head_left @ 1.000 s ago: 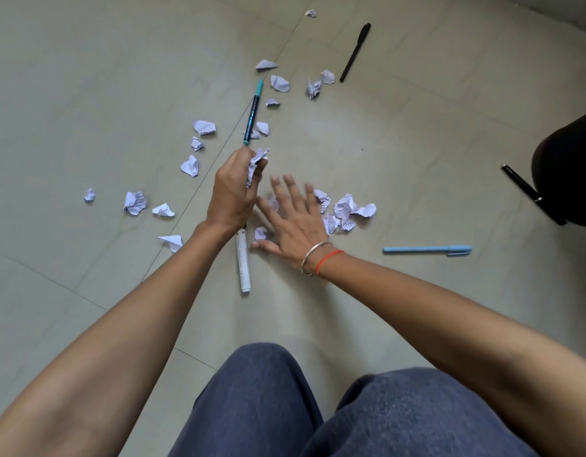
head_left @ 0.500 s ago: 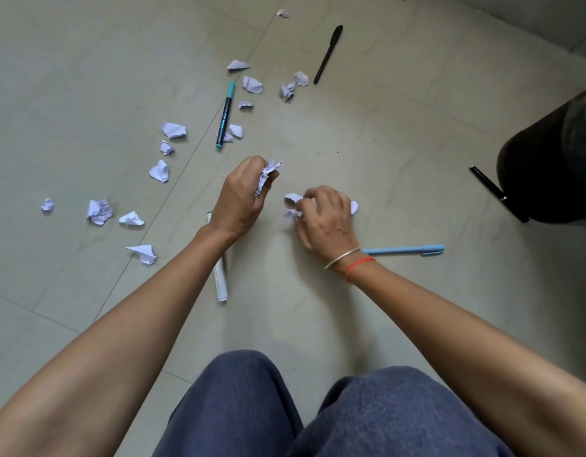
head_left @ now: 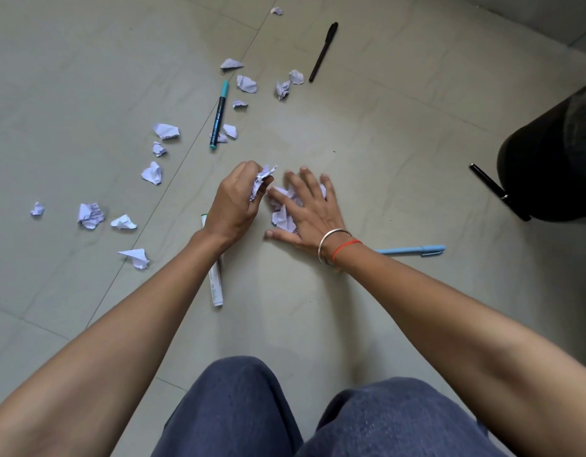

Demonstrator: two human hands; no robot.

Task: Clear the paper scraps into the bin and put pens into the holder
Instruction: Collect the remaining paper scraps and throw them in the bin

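Paper scraps lie scattered across the pale tiled floor [head_left: 400, 133] you're crouched over, grout lines running diagonally past your hands. Biggest thing in the room is the black bin [head_left: 549, 166], off to the right of your hands, with a black pen [head_left: 488, 183] touching its base. Your left hand [head_left: 233, 206] is closed around a wad of scraps [head_left: 261, 181], fingers clamped tight on it. Your right hand [head_left: 309, 212], just beside it, lies flat with fingers spread over a small pile of scraps [head_left: 283, 219]. Half a second ago that hand was a fist on the pile; now it's splayed open. White marker [head_left: 215, 282] sits under your left wrist, blue pen [head_left: 413, 250] behind your right wrist, teal marker [head_left: 219, 115] and another black pen [head_left: 323, 52] beyond your hands among loose scraps [head_left: 152, 173].
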